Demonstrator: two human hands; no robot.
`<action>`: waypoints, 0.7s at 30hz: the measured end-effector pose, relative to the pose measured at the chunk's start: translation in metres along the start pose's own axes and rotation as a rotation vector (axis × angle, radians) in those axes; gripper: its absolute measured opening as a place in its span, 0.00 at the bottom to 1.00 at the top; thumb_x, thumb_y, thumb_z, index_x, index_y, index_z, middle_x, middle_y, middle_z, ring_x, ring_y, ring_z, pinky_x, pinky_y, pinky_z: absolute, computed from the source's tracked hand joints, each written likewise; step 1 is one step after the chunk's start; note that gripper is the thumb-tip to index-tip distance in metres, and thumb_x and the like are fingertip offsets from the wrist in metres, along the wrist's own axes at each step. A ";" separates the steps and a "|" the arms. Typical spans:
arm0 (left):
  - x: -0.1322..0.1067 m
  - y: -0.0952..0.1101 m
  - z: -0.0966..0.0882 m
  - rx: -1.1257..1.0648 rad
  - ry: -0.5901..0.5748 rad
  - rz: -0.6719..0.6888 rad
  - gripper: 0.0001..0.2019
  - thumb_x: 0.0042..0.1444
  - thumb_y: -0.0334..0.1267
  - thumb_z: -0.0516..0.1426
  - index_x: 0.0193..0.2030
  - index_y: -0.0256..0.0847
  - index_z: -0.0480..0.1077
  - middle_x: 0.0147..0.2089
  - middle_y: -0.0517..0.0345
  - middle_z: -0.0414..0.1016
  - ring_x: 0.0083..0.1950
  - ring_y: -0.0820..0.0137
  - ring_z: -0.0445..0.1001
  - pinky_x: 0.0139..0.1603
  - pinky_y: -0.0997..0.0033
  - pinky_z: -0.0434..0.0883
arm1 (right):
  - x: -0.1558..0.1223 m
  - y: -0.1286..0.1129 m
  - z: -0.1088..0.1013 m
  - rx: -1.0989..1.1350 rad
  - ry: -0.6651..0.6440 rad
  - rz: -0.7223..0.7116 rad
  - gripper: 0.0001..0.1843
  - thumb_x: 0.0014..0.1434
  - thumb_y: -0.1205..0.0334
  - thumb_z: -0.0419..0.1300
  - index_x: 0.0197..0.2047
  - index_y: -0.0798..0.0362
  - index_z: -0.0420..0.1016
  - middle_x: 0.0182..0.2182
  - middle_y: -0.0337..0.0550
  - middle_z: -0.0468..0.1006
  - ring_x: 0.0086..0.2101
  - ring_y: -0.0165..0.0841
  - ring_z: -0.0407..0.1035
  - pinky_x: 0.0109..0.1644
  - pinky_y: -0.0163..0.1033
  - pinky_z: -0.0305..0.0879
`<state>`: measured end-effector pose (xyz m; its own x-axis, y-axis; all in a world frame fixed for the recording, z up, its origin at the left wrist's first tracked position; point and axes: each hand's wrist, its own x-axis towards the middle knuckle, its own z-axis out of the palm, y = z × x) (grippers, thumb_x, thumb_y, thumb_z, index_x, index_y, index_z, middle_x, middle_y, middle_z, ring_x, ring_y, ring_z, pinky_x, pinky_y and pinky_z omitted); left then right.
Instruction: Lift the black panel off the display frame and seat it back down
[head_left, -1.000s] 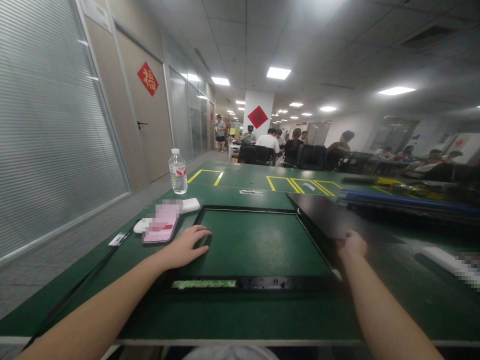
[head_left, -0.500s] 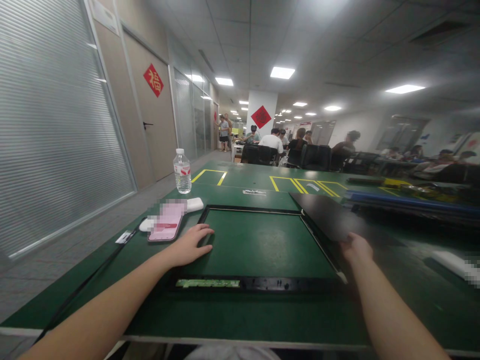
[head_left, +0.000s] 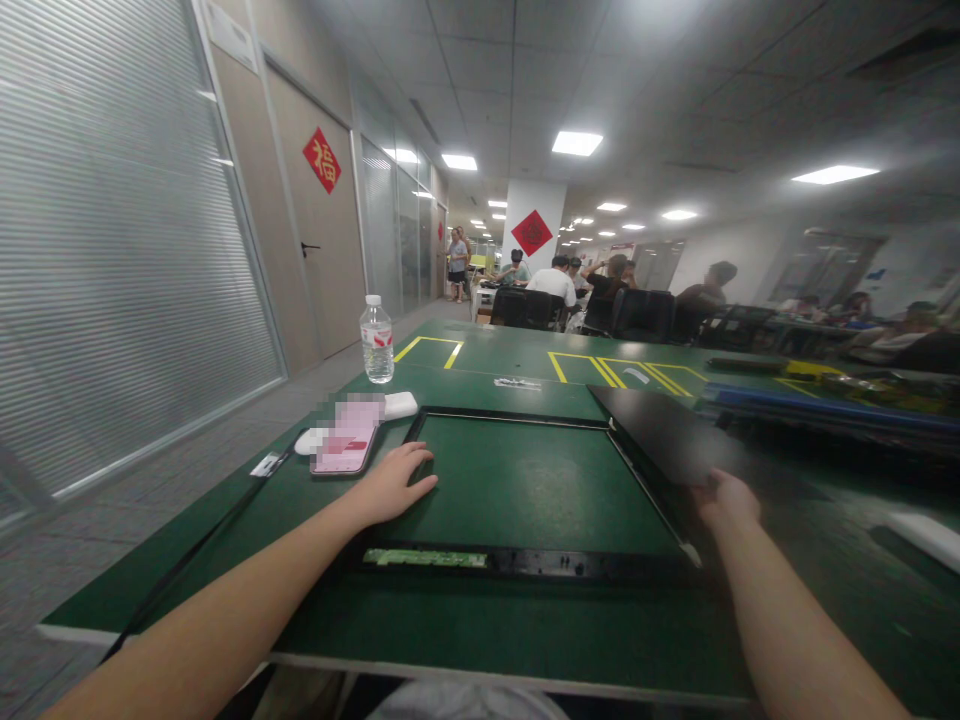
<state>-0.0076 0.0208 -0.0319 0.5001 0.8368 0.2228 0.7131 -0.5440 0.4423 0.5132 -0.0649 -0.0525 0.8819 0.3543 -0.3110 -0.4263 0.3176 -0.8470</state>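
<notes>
A thin black rectangular frame [head_left: 525, 562] lies flat on the green table [head_left: 487, 640], with a green circuit strip on its near bar. My left hand [head_left: 394, 483] rests flat on the frame's left side, fingers stretched out. My right hand [head_left: 726, 500] grips the near edge of a dark flat panel [head_left: 660, 435] that lies tilted at the frame's right side; its fingers are curled under the panel.
A pink phone [head_left: 346, 447] and a white oblong object [head_left: 397, 405] lie left of the frame. A water bottle [head_left: 376, 340] stands farther back. A black cable [head_left: 195, 560] runs along the left table edge. Stacked blue and dark panels [head_left: 825, 412] lie at right. Several people sit in the background.
The view has drifted left, so everything sits slightly more to the right. Both hands keep their places on the frame and the panel.
</notes>
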 end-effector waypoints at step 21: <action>-0.004 0.013 -0.018 -0.079 0.013 0.040 0.25 0.58 0.53 0.53 0.56 0.40 0.72 0.60 0.44 0.75 0.61 0.52 0.72 0.63 0.51 0.67 | -0.037 -0.017 0.012 0.170 -0.095 -0.004 0.09 0.55 0.79 0.56 0.33 0.55 0.69 0.27 0.35 0.74 0.23 0.25 0.71 0.28 0.28 0.74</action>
<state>-0.0085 0.0116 -0.0113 0.5202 0.8158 0.2527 0.6515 -0.5704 0.5002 0.4858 -0.0730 -0.0216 0.8639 0.4321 -0.2589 -0.4581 0.4602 -0.7605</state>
